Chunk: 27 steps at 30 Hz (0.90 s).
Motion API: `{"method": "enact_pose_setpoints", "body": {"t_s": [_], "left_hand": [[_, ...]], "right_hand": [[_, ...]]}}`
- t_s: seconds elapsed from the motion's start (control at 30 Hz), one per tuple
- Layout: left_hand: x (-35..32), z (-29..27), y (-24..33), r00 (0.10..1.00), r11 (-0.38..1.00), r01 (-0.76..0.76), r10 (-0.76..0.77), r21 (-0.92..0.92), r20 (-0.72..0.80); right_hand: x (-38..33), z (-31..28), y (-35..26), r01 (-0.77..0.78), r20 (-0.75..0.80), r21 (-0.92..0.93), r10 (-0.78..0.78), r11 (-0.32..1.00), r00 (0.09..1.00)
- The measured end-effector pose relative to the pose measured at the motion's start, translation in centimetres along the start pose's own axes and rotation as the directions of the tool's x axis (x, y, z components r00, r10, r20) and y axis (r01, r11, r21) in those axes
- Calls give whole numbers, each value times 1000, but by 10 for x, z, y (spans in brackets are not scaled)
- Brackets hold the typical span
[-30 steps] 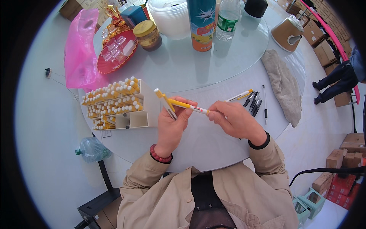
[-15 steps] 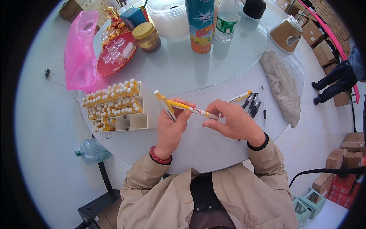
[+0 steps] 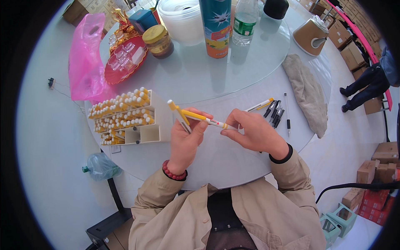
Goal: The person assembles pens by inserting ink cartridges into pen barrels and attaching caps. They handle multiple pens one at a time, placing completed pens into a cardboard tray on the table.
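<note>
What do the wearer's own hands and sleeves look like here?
The left hand and right hand are ungloved. Both sleeves are long and tan, with black inner cuffs. A dark red bead bracelet circles the left wrist.

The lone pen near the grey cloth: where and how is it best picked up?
Pinch the pen across its black grip from above, probably coming from the right: it lies thin and flat, with black pens close on its left and more room toward the cloth.
</note>
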<state>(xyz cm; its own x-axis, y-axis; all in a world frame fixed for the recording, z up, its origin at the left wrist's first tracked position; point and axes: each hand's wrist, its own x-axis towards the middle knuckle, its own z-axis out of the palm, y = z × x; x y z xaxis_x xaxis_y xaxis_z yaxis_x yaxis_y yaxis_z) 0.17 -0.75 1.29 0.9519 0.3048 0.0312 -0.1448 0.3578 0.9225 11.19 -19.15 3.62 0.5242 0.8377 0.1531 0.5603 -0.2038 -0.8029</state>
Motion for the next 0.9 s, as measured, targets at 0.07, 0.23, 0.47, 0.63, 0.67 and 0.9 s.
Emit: {"method": "enact_pose_setpoints", "body": {"t_s": [0.07,0.23,0.47,0.63,0.67,0.9], "left_hand": [[0,0,0,1000,1000,-2,2,-1,2],[0,1,0,999,1000,-5,5,5,-35],[0,0,0,1000,1000,3,-2,16,-7],[0,-1,-1,1000,1000,-3,3,1,10],[0,-1,-1,1000,1000,-2,2,2,9],[1,-2,-2,1000,1000,-5,5,-4,-6]], "right_hand": [[0,0,0,18,41,-40,-16,999,999],[1,3,0,71,14,-23,-71,997,997],[1,1,0,89,2,-13,-89,996,996],[0,1,0,77,46,-8,-77,997,996],[1,2,0,71,54,17,-72,997,996],[0,2,-3,38,-11,85,-37,996,999]]}}
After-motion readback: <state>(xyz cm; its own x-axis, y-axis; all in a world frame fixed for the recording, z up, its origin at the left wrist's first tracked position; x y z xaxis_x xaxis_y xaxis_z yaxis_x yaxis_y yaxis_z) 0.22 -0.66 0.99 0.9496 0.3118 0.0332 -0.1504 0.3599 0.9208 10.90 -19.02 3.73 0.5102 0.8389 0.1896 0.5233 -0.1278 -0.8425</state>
